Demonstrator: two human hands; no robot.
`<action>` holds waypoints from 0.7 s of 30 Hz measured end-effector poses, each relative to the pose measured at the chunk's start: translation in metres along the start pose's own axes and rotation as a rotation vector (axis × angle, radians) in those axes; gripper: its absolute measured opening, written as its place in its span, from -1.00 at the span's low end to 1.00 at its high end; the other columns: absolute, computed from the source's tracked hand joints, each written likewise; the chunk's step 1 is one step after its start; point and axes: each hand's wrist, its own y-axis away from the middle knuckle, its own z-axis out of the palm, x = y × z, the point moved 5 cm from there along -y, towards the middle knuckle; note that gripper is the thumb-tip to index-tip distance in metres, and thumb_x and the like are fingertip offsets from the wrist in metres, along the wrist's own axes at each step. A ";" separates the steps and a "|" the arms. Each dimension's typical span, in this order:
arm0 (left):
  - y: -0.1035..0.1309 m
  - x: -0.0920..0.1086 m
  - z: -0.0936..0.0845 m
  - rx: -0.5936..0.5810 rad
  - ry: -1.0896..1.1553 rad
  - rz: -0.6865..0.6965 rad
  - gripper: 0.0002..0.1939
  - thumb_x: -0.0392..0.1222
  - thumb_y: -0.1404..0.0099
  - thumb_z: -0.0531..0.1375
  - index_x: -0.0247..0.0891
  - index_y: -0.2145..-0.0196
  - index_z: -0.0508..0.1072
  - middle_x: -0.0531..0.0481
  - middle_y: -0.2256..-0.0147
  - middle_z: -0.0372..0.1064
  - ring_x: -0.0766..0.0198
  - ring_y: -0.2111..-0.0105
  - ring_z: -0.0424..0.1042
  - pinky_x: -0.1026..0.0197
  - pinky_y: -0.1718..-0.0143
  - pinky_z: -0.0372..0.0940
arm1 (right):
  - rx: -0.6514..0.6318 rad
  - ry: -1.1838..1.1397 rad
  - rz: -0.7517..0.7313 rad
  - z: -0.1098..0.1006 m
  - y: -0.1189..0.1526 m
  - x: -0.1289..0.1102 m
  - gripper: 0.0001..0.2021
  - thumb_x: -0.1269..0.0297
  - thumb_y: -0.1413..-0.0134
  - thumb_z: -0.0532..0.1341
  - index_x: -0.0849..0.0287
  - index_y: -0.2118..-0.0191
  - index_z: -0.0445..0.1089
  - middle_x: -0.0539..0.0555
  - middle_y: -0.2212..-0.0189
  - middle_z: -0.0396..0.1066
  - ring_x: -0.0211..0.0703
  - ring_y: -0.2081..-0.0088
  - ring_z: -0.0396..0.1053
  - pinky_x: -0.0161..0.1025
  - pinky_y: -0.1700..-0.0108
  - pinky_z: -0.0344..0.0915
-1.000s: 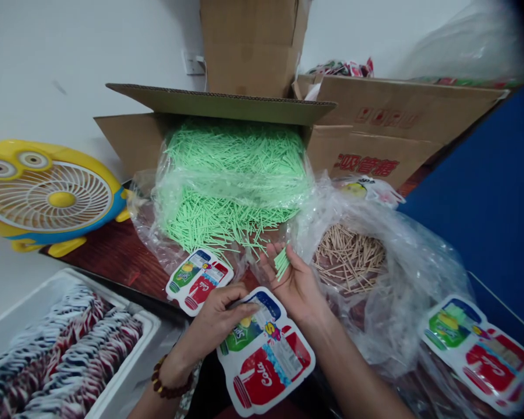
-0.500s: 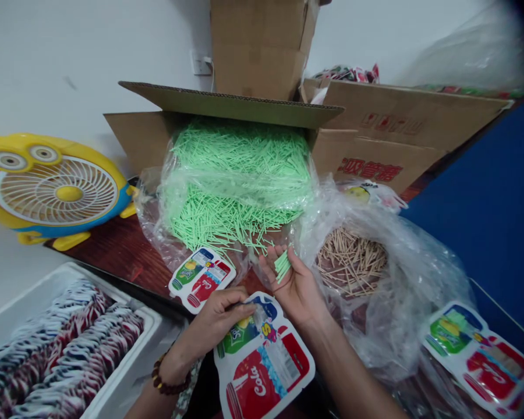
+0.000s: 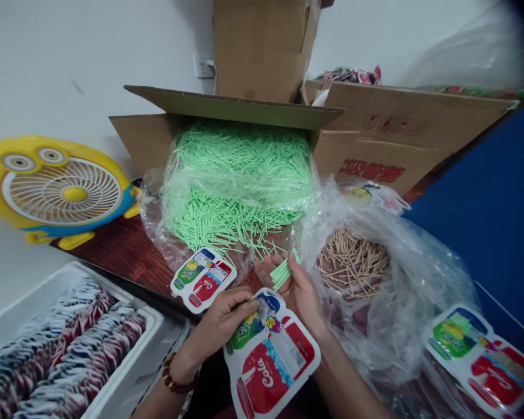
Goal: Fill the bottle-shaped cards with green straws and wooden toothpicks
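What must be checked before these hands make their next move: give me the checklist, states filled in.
1. Left hand grips the Cola pouch near its top: ok.
2. Right hand holds the green bundle: ok.
3. Sticks in the bundle roughly parallel: ok.
4. Pouch mouth open: cannot tell.
5. Loose green sticks all inside the box: not ok, some spill out in front.
6. Brown sticks apart from the green ones: ok.

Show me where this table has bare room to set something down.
The clearest patch of table lies between the yellow fan, the small pouch and the white tub. It is crowded in the middle, under spilled green sticks, and on the right, where clear plastic surrounds brown sticks.
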 end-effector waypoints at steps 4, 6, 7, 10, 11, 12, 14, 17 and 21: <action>-0.001 -0.002 0.000 0.033 0.019 -0.023 -0.65 -0.06 -0.36 0.08 -0.29 0.53 0.27 0.12 0.50 0.07 0.39 0.48 0.06 0.32 0.47 0.02 | 0.033 0.045 -0.023 -0.006 0.006 0.002 -0.78 0.17 0.00 0.34 0.12 0.26 0.38 0.03 0.33 0.54 -0.03 0.20 0.51 -0.12 0.16 0.46; -0.002 -0.002 0.000 0.038 0.022 -0.024 -0.66 -0.06 -0.36 0.08 -0.29 0.52 0.28 0.12 0.51 0.08 0.39 0.48 0.07 0.32 0.46 0.02 | 0.041 0.075 -0.050 -0.007 0.009 0.001 -0.77 0.15 -0.02 0.33 0.14 0.26 0.37 0.08 0.32 0.54 -0.01 0.17 0.50 -0.14 0.18 0.46; -0.002 -0.002 0.001 0.040 0.028 -0.027 -0.66 -0.06 -0.36 0.08 -0.30 0.52 0.29 0.11 0.51 0.08 0.39 0.48 0.07 0.32 0.46 0.03 | 0.048 0.077 -0.059 -0.007 0.010 0.000 -0.77 0.13 -0.02 0.32 0.15 0.27 0.36 0.09 0.32 0.53 0.00 0.16 0.50 -0.14 0.19 0.46; -0.002 -0.005 0.003 0.038 0.073 -0.062 -0.67 -0.06 -0.35 0.08 -0.30 0.50 0.31 0.12 0.51 0.09 0.40 0.50 0.05 0.34 0.48 0.03 | 0.046 0.057 -0.111 -0.005 0.012 -0.004 -0.77 0.14 -0.03 0.31 0.12 0.25 0.35 0.08 0.29 0.53 0.00 0.15 0.50 -0.11 0.17 0.46; -0.002 -0.007 0.004 0.035 0.093 -0.078 -0.67 -0.06 -0.35 0.09 -0.31 0.50 0.32 0.12 0.51 0.09 0.41 0.50 0.06 0.34 0.48 0.03 | 0.037 0.054 -0.140 -0.005 0.012 -0.006 -0.77 0.15 -0.02 0.31 0.11 0.24 0.34 0.06 0.29 0.53 -0.01 0.16 0.50 -0.10 0.17 0.46; -0.002 -0.009 0.005 0.033 0.112 -0.090 -0.67 -0.06 -0.34 0.09 -0.31 0.50 0.32 0.12 0.51 0.10 0.41 0.50 0.06 0.35 0.49 0.03 | 0.024 0.058 -0.164 -0.005 0.012 -0.008 -0.77 0.16 -0.02 0.32 0.10 0.23 0.33 0.05 0.29 0.53 -0.01 0.18 0.51 -0.10 0.17 0.46; -0.001 -0.013 0.006 0.027 0.137 -0.104 -0.68 -0.05 -0.34 0.10 -0.31 0.49 0.34 0.11 0.51 0.11 0.41 0.50 0.07 0.35 0.49 0.03 | 0.002 0.076 -0.190 -0.005 0.011 -0.009 -0.75 0.16 -0.01 0.33 0.09 0.23 0.32 0.03 0.29 0.53 -0.02 0.19 0.51 -0.10 0.15 0.45; -0.002 -0.015 0.007 0.020 0.148 -0.103 -0.68 -0.04 -0.33 0.11 -0.32 0.47 0.37 0.11 0.50 0.12 0.41 0.50 0.08 0.35 0.48 0.04 | 0.014 0.116 -0.158 -0.008 0.010 -0.007 -0.73 0.11 0.00 0.32 0.09 0.22 0.33 0.05 0.28 0.53 0.01 0.13 0.49 -0.11 0.14 0.44; -0.003 -0.014 0.008 0.036 0.154 -0.106 -0.68 -0.04 -0.32 0.12 -0.32 0.48 0.37 0.11 0.51 0.13 0.41 0.50 0.09 0.35 0.49 0.05 | 0.091 0.151 -0.114 -0.011 0.017 -0.003 -0.69 0.07 0.04 0.33 0.12 0.22 0.34 0.09 0.23 0.52 0.04 0.06 0.45 -0.15 0.17 0.44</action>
